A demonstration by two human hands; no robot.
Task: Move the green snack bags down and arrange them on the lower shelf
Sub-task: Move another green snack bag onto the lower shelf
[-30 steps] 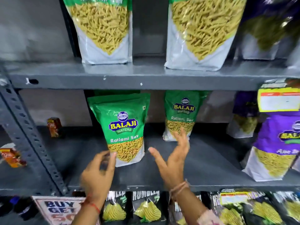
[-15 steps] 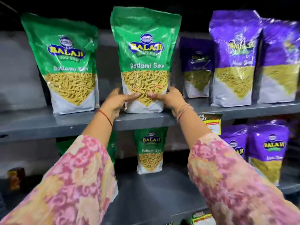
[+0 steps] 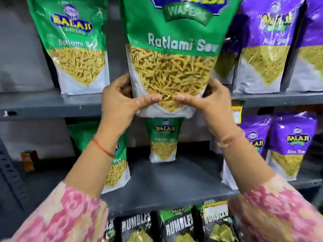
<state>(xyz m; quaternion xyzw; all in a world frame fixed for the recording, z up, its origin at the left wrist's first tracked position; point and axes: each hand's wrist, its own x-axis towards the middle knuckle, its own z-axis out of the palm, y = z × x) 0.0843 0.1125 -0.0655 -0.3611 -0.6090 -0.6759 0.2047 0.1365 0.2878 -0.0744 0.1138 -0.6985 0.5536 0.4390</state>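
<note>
Both hands are clamped on one green snack bag (image 3: 172, 55) at the centre of the frame: the left hand (image 3: 118, 103) grips its lower left edge, the right hand (image 3: 212, 103) its lower right, thumbs nearly meeting across the clear window of yellow sev. The bag is upright and held out in front of the upper shelf (image 3: 52, 105), its white bottom hanging below that shelf's front edge.

I count four green bags in all. A second one (image 3: 73, 46) stands on the upper shelf at upper left. Two more are on the lower shelf (image 3: 167, 187): one (image 3: 118, 165) at centre left, partly hidden behind the left forearm, and one (image 3: 163, 140) farther back at centre, directly under the held bag.

Purple bags fill the right side, at least two (image 3: 265, 42) on the upper shelf and two (image 3: 291, 145) on the lower. Black bags (image 3: 178, 226) marked "Rumbles" line the bottom edge, three clearly readable. A small brown packet (image 3: 28, 160) sits at far left.
</note>
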